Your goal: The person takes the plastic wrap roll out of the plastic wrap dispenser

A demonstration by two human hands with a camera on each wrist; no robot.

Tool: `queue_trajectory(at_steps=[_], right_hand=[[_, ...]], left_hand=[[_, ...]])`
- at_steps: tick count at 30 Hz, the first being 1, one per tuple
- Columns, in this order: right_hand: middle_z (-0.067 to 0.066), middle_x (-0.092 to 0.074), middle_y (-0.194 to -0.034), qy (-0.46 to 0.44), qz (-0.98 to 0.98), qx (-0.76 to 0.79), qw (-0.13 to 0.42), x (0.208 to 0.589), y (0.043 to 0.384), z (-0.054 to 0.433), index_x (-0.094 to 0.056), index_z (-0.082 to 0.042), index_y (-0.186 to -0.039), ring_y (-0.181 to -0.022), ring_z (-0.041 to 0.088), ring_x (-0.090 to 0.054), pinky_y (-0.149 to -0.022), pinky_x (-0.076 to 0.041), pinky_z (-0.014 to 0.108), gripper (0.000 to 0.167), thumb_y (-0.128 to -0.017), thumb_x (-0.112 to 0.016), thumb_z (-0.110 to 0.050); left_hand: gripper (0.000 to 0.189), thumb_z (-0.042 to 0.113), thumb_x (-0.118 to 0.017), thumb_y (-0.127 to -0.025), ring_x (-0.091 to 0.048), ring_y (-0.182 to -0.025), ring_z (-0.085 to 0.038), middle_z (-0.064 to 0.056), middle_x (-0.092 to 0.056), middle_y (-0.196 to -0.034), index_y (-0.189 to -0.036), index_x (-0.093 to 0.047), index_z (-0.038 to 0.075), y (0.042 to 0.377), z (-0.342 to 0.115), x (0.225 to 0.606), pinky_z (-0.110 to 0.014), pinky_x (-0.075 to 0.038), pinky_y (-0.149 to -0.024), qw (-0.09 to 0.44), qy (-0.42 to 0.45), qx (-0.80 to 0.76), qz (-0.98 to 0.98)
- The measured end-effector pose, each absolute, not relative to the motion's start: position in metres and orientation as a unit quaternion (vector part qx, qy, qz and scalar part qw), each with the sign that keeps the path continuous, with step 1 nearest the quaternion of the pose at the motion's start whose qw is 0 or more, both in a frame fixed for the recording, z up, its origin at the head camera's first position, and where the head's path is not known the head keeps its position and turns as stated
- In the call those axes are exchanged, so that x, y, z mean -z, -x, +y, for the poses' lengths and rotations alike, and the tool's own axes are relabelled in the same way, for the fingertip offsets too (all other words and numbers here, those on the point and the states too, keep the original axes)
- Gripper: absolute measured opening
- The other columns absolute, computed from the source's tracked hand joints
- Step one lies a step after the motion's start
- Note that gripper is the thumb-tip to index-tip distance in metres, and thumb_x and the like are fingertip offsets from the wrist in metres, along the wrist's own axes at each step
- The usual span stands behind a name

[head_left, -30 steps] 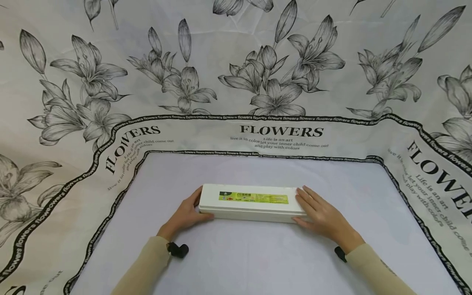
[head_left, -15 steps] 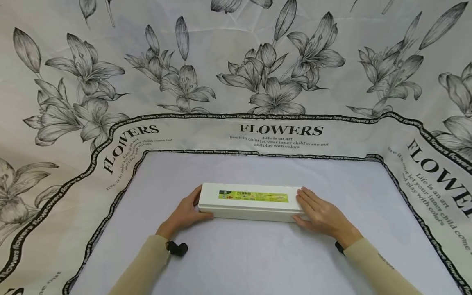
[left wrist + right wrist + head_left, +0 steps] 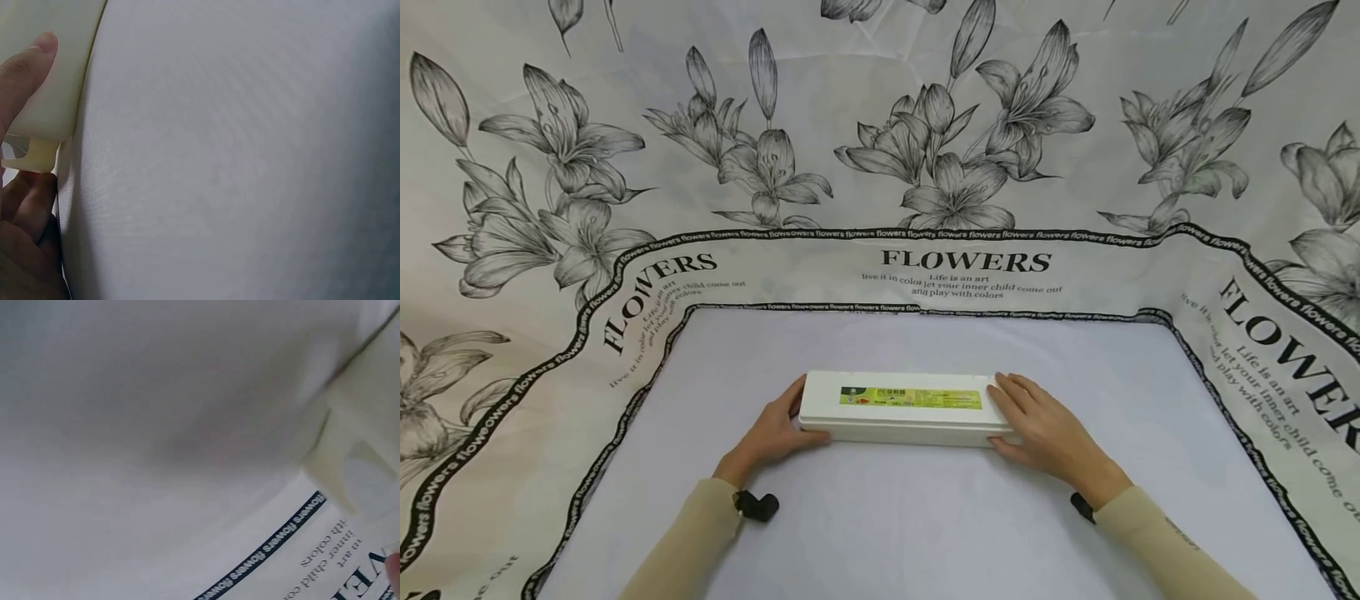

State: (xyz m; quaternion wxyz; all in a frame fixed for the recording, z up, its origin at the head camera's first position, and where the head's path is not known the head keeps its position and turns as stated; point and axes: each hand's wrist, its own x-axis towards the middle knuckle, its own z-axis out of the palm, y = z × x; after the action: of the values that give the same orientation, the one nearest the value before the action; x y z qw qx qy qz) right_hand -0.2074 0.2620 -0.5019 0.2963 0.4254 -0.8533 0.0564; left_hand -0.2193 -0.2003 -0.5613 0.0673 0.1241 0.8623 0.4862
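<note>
A long white cling film box [image 3: 887, 417] with a yellow-green label on its lid lies across the white cloth, its lid down. My left hand [image 3: 772, 431] holds its left end, thumb along the front and fingers behind. At the other end, my right hand [image 3: 1051, 432] grips the box, with fingers over the lid's right edge and thumb at the front. In the left wrist view, the thumb [image 3: 25, 74] presses on the box's side near an end cutout. The right wrist view catches the box's other cutout end, with only a fingertip [image 3: 394, 570] showing.
The white tabletop cloth [image 3: 880, 525] has a black printed border with "FLOWERS" lettering around it. Beyond rises a flower-patterned cloth [image 3: 805, 92]. Each wrist bears a black camera; the left one [image 3: 756, 506] shows most.
The whole head view shifts slightly left and up. Both hands keep their hold on the cling film box, which stays in about the same place on the cloth.
</note>
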Motion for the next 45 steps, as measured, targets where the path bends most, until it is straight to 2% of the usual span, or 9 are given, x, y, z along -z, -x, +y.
queue_trajectory(at_steps=[6, 11, 16, 21, 27, 31, 34, 40, 45], right_hand=[[0.032, -0.071, -0.111, -0.456, -0.835, 0.018, 0.308, 0.486, 0.211, 0.251, -0.066, 0.011, -0.115, -0.097, 0.046, -0.072, -0.081, -0.063, 0.050, 0.063, -0.068, -0.081, -0.028], [0.028, -0.073, -0.097, -0.486, -0.816, 0.012, 0.313, 0.472, 0.219, 0.252, -0.067, 0.011, -0.106, -0.082, 0.041, -0.075, -0.065, -0.064, 0.045, 0.049, -0.084, -0.061, -0.032], [0.022, -0.074, -0.092, -0.475, -0.825, -0.045, 0.303, 0.462, 0.228, 0.255, -0.071, 0.007, -0.107, -0.071, 0.034, -0.075, -0.051, -0.060, 0.041, 0.059, -0.101, -0.039, -0.043], [0.024, -0.074, -0.098, -0.481, -0.824, -0.055, 0.295, 0.470, 0.227, 0.261, -0.072, 0.006, -0.108, -0.083, 0.038, -0.076, -0.059, -0.063, 0.042, 0.061, -0.103, -0.041, -0.046], [0.025, -0.073, -0.105, -0.460, -0.831, -0.101, 0.296, 0.476, 0.225, 0.265, -0.072, 0.005, -0.110, -0.090, 0.040, -0.075, -0.069, -0.064, 0.048, 0.062, -0.103, -0.044, -0.050], [0.019, -0.069, -0.114, -0.425, -0.862, -0.147, 0.232, 0.477, 0.222, 0.266, -0.067, 0.000, -0.111, -0.098, 0.038, -0.073, -0.076, -0.064, 0.047, 0.043, -0.089, -0.070, -0.037], [0.018, -0.066, -0.123, -0.389, -0.885, -0.180, 0.180, 0.477, 0.219, 0.266, -0.060, -0.008, -0.108, -0.104, 0.034, -0.070, -0.077, -0.063, 0.044, 0.042, -0.077, -0.081, -0.028], [0.020, -0.061, -0.139, -0.326, -0.913, -0.219, 0.112, 0.476, 0.215, 0.259, -0.055, -0.014, -0.110, -0.123, 0.040, -0.061, -0.091, -0.056, 0.054, 0.049, -0.079, -0.085, -0.036], [0.013, -0.057, -0.141, -0.283, -0.923, -0.249, 0.072, 0.481, 0.217, 0.251, -0.054, -0.013, -0.130, -0.126, 0.035, -0.054, -0.099, -0.049, 0.058, 0.067, -0.080, -0.086, -0.046]], left_hand=[[0.120, 0.043, -0.096, -0.070, -0.043, -0.149, -0.021, 0.001, -0.044, -0.162, -0.164, -0.024, 0.025, 0.218, -0.202, 0.562, -0.050, -0.033, -0.123, 0.065, -0.125, -0.492, 0.859], [0.117, 0.035, -0.098, -0.070, -0.049, -0.145, -0.023, -0.005, -0.049, -0.157, -0.162, -0.028, 0.017, 0.217, -0.201, 0.562, -0.050, -0.037, -0.121, 0.070, -0.141, -0.504, 0.849], [0.117, 0.034, -0.098, -0.069, -0.049, -0.145, -0.024, -0.007, -0.048, -0.159, -0.162, -0.028, 0.017, 0.217, -0.198, 0.565, -0.050, -0.037, -0.120, 0.066, -0.144, -0.519, 0.840], [0.119, 0.047, -0.096, -0.068, -0.045, -0.147, -0.023, -0.004, -0.043, -0.162, -0.163, -0.027, 0.027, 0.216, -0.195, 0.566, -0.050, -0.036, -0.121, 0.068, -0.133, -0.499, 0.854], [0.116, 0.047, -0.095, -0.069, -0.046, -0.147, -0.022, -0.003, -0.043, -0.163, -0.162, -0.028, 0.028, 0.217, -0.195, 0.565, -0.050, -0.036, -0.121, 0.061, -0.137, -0.501, 0.852], [0.117, 0.048, -0.095, -0.069, -0.044, -0.148, -0.023, -0.003, -0.040, -0.164, -0.162, -0.028, 0.027, 0.216, -0.195, 0.565, -0.050, -0.035, -0.122, 0.066, -0.130, -0.501, 0.853], [0.119, 0.049, -0.095, -0.068, -0.043, -0.149, -0.024, -0.004, -0.039, -0.165, -0.163, -0.027, 0.026, 0.216, -0.196, 0.564, -0.050, -0.035, -0.122, 0.070, -0.126, -0.496, 0.856], [0.119, 0.049, -0.095, -0.069, -0.042, -0.149, -0.023, -0.002, -0.039, -0.165, -0.163, -0.026, 0.028, 0.217, -0.199, 0.560, -0.050, -0.033, -0.123, 0.069, -0.114, -0.484, 0.865], [0.120, 0.050, -0.095, -0.068, -0.042, -0.149, -0.024, -0.003, -0.040, -0.164, -0.164, -0.025, 0.027, 0.217, -0.200, 0.560, -0.051, -0.031, -0.124, 0.072, -0.112, -0.487, 0.863]])
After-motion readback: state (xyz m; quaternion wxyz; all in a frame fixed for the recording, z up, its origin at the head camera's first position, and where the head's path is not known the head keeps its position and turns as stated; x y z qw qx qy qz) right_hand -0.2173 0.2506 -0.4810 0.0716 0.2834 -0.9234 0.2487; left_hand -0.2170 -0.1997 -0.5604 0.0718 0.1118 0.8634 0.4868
